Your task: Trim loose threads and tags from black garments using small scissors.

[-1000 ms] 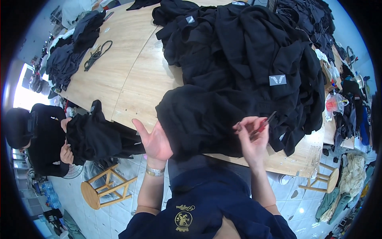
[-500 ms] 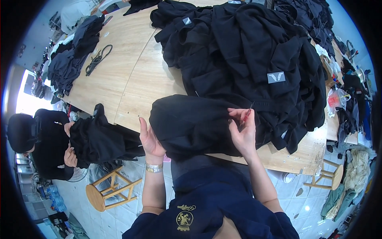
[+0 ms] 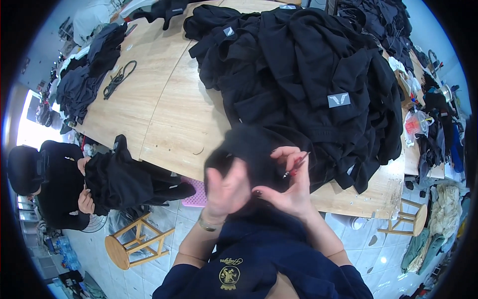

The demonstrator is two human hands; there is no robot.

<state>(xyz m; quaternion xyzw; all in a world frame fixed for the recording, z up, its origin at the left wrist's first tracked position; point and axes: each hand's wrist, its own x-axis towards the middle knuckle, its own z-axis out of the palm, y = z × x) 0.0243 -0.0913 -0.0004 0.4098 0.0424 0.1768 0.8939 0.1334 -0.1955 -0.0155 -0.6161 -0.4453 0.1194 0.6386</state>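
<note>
inspecting/trimming stage at frame centre: left hand (image 3: 226, 192), blurred, grips black fabric garment (image 3: 249, 149), right hand (image 3: 289, 187) pinches small red-handled thread snips (image 3: 296, 165); next likely needs garment held taut.

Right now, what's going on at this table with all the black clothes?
A person in a navy top is working on a black garment at the near edge of a wooden table. The left hand is raised against the cloth, blurred. The right hand grips the cloth and holds a small red-handled tool. A big pile of black clothes covers the table behind. At the left, another person sits holding a dark garment.
</note>
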